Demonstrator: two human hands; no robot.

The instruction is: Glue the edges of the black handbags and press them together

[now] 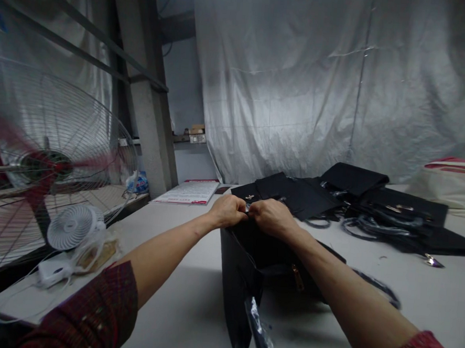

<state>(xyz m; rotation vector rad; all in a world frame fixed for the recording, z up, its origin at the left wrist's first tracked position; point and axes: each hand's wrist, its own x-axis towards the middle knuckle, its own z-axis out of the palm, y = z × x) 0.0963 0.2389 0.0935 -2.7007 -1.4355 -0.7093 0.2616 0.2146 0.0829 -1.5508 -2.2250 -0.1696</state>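
Observation:
A black handbag [237,279] stands upright on the grey table [185,297] right in front of me, its plastic-wrapped handle [258,328] hanging toward me. My left hand [227,210] and my right hand [271,216] meet at the bag's far top edge. Both are closed in a pinch on a small part of the bag between them, too small to name. A gold fitting [297,278] shows on the bag under my right forearm.
A pile of black bags [357,202] with straps lies at the back right. A large spinning fan [47,168] and a small white fan [71,227] stand at the left. A printed sheet [188,191] lies at the back; a white and red bundle [452,182] at far right.

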